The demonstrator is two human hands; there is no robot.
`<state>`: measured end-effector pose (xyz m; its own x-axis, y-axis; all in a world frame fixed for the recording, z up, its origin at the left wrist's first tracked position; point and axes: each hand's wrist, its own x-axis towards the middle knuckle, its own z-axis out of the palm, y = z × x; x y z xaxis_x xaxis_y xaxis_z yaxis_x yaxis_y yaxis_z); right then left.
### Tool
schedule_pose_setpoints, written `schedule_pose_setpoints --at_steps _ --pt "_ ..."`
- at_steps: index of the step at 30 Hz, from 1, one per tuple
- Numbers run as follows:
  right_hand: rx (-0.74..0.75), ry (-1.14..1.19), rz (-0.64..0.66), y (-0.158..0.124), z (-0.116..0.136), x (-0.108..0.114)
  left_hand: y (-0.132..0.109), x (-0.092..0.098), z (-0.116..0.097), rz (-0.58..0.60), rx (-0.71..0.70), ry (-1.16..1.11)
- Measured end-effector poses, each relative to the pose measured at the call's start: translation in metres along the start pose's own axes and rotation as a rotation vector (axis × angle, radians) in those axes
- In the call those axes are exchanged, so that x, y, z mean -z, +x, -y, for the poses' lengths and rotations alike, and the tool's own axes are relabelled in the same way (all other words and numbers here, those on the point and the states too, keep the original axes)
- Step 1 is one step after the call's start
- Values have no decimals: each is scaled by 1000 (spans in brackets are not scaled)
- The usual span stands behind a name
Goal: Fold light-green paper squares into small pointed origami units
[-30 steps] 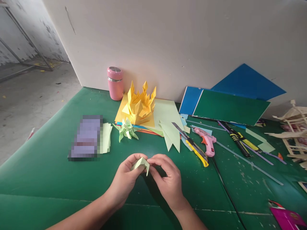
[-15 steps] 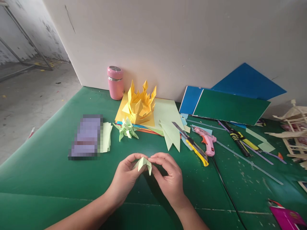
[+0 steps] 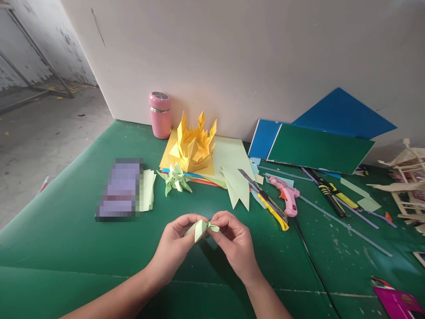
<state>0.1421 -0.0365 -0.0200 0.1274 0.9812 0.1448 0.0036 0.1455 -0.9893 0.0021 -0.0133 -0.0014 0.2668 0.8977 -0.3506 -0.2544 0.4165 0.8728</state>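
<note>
A small folded piece of pale green paper (image 3: 200, 230) is held above the green table (image 3: 83, 254). My left hand (image 3: 177, 241) pinches its left side between thumb and fingers. With thumb and fingertips, my right hand (image 3: 234, 241) grips the narrow flap at its right end. Beyond my hands lie several finished-looking light green origami pieces (image 3: 175, 178), grouped in front of a yellow folded-paper crown (image 3: 194, 150). Loose pale green paper pieces (image 3: 236, 188) rest to the right of them.
A pink flask (image 3: 160, 116) stands by the wall. At left, a blurred dark phone-like object (image 3: 119, 190) lies beside green paper slips (image 3: 148, 190). To the right are a yellow utility knife (image 3: 265, 201), a pink glue gun (image 3: 287, 195) with a black cord, pliers (image 3: 327, 192) and wooden stick work (image 3: 407, 177).
The right flap of the folded paper, which hung downward, is now pinched and turned out to the right. My right hand has rotated slightly with it; the left stays nearly still.
</note>
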Motion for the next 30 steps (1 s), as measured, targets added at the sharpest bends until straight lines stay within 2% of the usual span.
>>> schedule_pose_setpoints --at_steps 10,17,24,30 --pt "-45 81 23 -2 3 -2 0 2 5 34 -28 27" --pt "32 -42 -16 -4 3 -1 2 3 6 18 -140 183" --pt "4 76 -19 -3 1 -2 0 0 5 61 -230 276" --pt "-12 67 -11 -2 4 -3 1 1 4 32 -171 285"
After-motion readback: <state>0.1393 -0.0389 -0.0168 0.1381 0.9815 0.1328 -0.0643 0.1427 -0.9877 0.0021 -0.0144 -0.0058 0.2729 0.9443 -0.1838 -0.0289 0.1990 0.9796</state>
